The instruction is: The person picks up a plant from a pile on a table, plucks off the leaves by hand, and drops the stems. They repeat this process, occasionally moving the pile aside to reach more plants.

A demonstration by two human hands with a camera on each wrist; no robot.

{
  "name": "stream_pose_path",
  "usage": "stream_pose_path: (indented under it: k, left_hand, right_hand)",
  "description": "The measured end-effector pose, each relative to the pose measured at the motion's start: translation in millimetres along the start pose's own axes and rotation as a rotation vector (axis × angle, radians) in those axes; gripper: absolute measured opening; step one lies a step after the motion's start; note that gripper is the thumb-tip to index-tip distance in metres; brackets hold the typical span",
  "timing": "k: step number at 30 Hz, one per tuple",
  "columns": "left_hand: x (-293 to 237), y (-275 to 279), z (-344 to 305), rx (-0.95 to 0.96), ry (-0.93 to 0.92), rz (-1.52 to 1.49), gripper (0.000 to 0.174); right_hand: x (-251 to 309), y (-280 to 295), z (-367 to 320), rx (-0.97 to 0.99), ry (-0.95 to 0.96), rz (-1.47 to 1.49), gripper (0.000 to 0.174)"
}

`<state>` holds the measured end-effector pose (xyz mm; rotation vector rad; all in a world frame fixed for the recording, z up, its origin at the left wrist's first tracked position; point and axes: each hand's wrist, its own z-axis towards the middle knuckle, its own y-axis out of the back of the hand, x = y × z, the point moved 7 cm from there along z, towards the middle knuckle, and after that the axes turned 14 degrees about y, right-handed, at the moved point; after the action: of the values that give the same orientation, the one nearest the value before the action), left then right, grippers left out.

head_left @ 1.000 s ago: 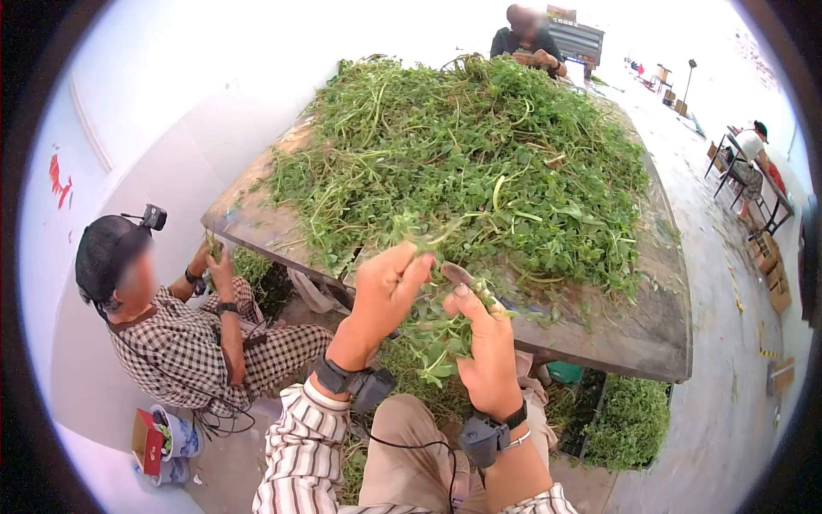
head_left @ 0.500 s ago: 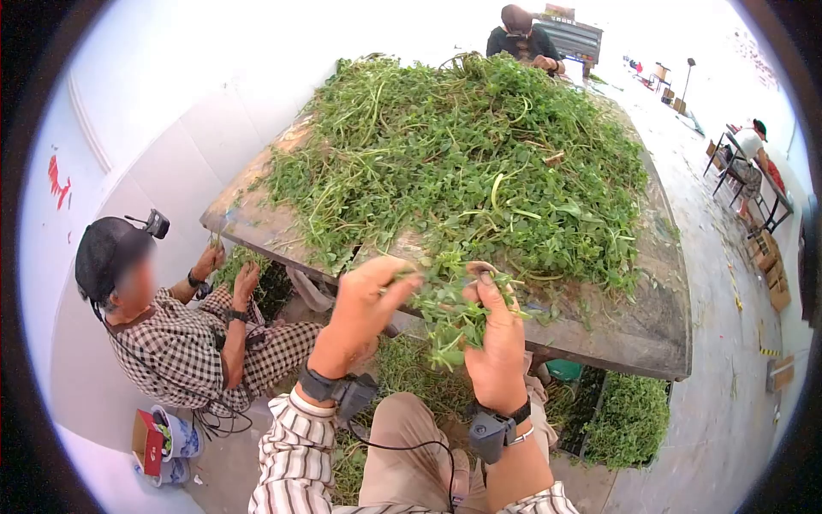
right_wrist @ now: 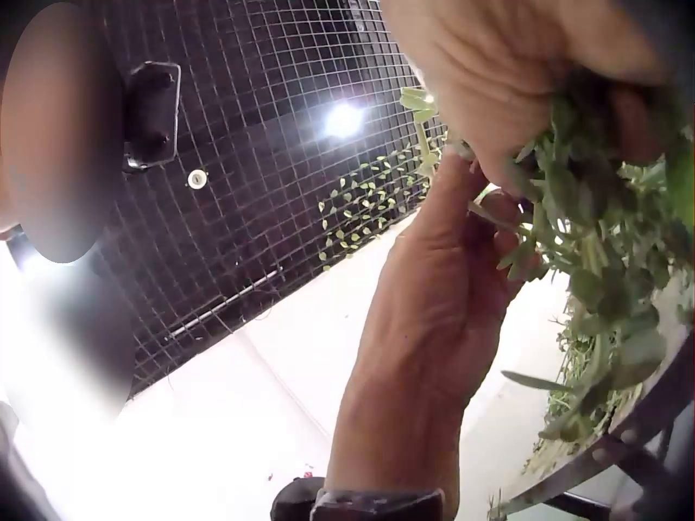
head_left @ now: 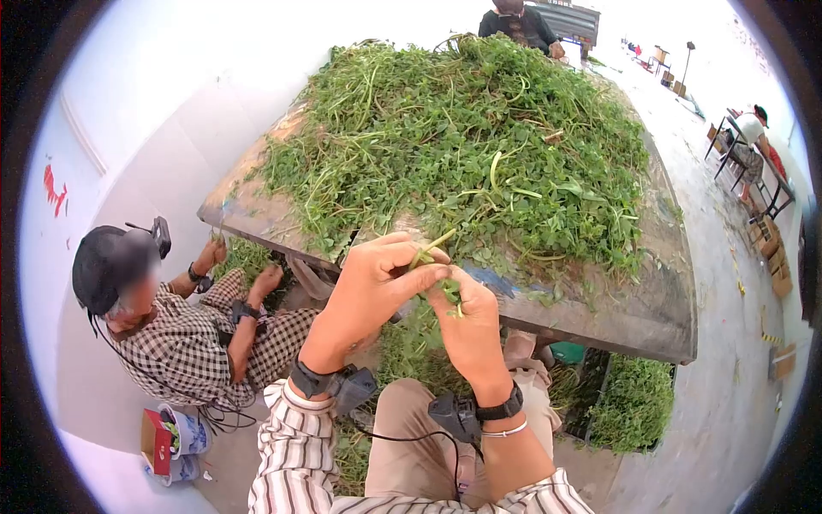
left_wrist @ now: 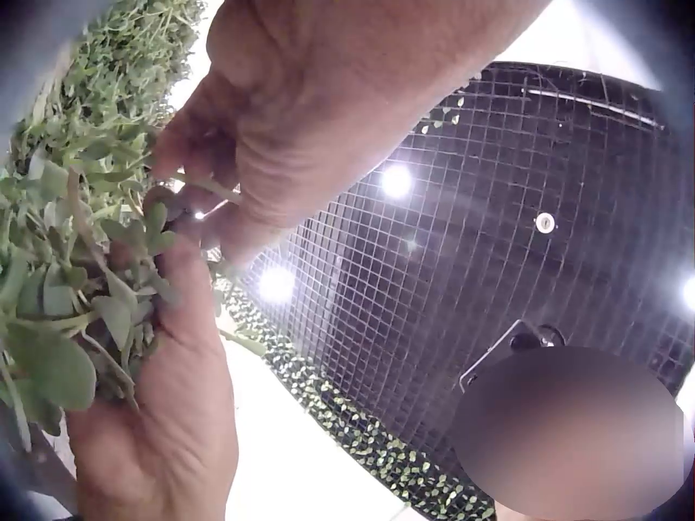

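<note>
Both hands meet in front of the table's near edge. My left hand (head_left: 377, 287) pinches a pale green stem (head_left: 438, 243) between thumb and fingers. Right beside it, my right hand (head_left: 473, 325) grips a bunch of leafy greens (right_wrist: 608, 271), its leaves hanging below the fingers in the right wrist view. In the left wrist view the fingertips of both hands come together at the stems, with a small dark piece (left_wrist: 163, 203) by the right thumb. A large heap of the same greens (head_left: 462, 146) covers most of the wooden table (head_left: 599, 330).
Crates of greens (head_left: 634, 403) stand under the table's right side, and more greens (head_left: 419, 364) lie below my hands. At left sits a person in a checked shirt (head_left: 184, 343), near buckets (head_left: 188, 433) and a red box (head_left: 157, 441). Another person (head_left: 518, 26) is at the far end.
My left hand has come in to the right hand and now pinches a stem there. The right hand has turned inward, and the small blade seen earlier at its thumb is hidden in the head view.
</note>
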<state>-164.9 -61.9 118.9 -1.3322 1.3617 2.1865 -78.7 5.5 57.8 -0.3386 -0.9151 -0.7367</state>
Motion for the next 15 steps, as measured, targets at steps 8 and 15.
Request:
stream_pose_path:
  k: [8,15]
  left_hand:
    - [6.3,-9.8,-4.0,0.015,-0.023,0.014,0.02]
    - [8.9,-9.2,-7.1,-0.125,-0.071,0.116,0.018]
  right_hand:
    - [-4.6,2.3,-0.9,0.035,-0.022,-0.005,0.027]
    - [3.1,3.5,-0.4,0.093,0.033,-0.17,0.029]
